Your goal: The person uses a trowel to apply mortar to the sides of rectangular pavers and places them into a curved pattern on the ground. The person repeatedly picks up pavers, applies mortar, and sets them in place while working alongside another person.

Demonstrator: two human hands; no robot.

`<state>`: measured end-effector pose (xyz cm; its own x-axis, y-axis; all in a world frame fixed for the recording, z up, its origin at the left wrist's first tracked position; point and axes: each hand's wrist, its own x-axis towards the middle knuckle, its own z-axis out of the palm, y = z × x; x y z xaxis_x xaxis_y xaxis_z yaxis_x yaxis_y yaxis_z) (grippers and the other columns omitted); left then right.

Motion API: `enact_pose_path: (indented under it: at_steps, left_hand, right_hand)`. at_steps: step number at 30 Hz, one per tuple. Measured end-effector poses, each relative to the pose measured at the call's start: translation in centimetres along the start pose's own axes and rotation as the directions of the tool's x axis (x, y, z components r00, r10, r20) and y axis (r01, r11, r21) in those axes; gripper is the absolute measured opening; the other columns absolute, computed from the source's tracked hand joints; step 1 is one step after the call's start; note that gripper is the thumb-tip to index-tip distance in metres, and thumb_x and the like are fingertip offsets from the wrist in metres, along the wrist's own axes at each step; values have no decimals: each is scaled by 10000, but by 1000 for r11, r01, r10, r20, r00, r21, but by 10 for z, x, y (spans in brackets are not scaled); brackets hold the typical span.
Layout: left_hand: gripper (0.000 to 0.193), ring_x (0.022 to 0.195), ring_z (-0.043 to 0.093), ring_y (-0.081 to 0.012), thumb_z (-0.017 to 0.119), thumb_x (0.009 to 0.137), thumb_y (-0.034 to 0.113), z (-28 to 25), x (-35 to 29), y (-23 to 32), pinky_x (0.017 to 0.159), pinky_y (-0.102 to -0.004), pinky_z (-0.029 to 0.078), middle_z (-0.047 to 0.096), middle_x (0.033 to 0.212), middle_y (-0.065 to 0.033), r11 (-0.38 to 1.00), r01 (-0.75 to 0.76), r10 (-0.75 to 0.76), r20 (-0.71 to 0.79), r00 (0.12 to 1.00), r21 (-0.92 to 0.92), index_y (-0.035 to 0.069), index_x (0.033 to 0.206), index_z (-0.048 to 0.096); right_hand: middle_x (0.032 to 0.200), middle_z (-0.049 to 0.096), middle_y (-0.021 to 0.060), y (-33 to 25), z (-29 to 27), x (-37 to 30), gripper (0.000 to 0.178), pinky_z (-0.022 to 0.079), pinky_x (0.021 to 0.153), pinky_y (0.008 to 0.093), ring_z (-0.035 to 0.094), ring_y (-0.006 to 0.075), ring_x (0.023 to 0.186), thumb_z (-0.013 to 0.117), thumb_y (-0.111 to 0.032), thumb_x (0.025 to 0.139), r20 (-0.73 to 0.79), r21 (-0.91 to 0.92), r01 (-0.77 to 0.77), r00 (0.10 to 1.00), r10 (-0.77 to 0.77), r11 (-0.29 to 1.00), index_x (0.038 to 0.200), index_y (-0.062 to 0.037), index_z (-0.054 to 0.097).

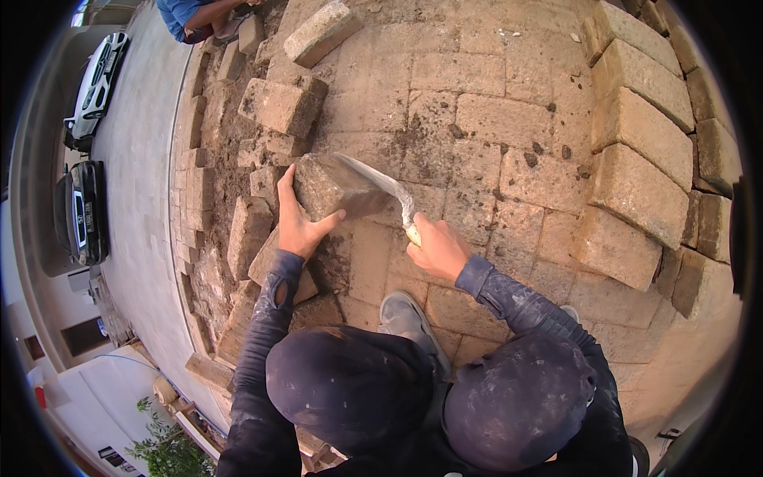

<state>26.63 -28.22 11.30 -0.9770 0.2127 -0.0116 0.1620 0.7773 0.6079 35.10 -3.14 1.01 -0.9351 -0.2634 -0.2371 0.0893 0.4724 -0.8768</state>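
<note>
Fingers wrapped round its near left side, my left hand grips a tan concrete paving block, which is tilted. My right hand is closed on the pale handle of a trowel. Its shank is crusted with whitish mortar, and the blade lies along the block's far right edge, seemingly touching it. Other loose blocks lie beyond and to the left of the held one, and another block rests just left of my left wrist.
Paving, sprinkled with dark crumbs of soil, spreads ahead. Stacked blocks line the right side. On the left runs a dug strip of soil with edging blocks, then a road with two parked cars. Another person crouches at the far left.
</note>
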Motion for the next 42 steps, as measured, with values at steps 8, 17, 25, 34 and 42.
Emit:
enact_pose_path:
  at_steps: [8, 17, 25, 34, 42]
  left_hand:
    - [1122, 1327, 429, -324, 886, 625, 352, -3, 2, -2, 1149, -416, 330, 406, 1393, -199, 1000, -18, 19, 23, 1000, -7, -54, 1479, 282]
    - [1137, 1279, 485, -352, 877, 618, 420, -1, 5, 7, 1103, -432, 381, 444, 1374, -237, 999, 30, -30, -4, 1000, 17, -63, 1466, 293]
    - [1147, 1389, 380, -412, 764, 778, 628, 18, 6, 23, 1145, -464, 320, 348, 1475, -350, 924, 366, -381, -171, 909, -111, -113, 1493, 259]
    - [1056, 895, 660, -227, 879, 687, 577, -24, -12, -10, 758, -338, 549, 652, 1021, -179, 962, 230, -238, 41, 970, 146, -54, 1423, 461]
    - [1030, 818, 654, -200, 882, 701, 547, -9, -22, 1, 716, -321, 543, 649, 935, -148, 938, 335, -332, -45, 942, 92, -94, 1386, 458]
  right_hand:
    - [792, 649, 306, -15, -9, 1, 315, 501, 694, 554, 645, 490, 753, 614, -216, 811, 11, 32, 14, 1000, -14, 999, 989, 33, 539]
    - [889, 668, 304, 3, 0, 10, 324, 510, 749, 540, 662, 476, 842, 617, -238, 817, 58, 5, -39, 998, 39, 999, 998, 26, 565]
    - [738, 594, 286, 11, -8, -25, 304, 450, 609, 491, 610, 470, 703, 638, -211, 833, -188, 219, -77, 975, 120, 973, 938, 46, 517]
    - [742, 626, 280, -41, 23, -36, 346, 480, 622, 518, 632, 473, 683, 638, -203, 865, -233, 356, 166, 969, -85, 920, 1063, 52, 511]
    - [722, 598, 235, -39, 7, -9, 289, 468, 603, 463, 629, 385, 656, 614, -159, 843, -280, 417, 119, 960, 2, 901, 1025, 57, 555]
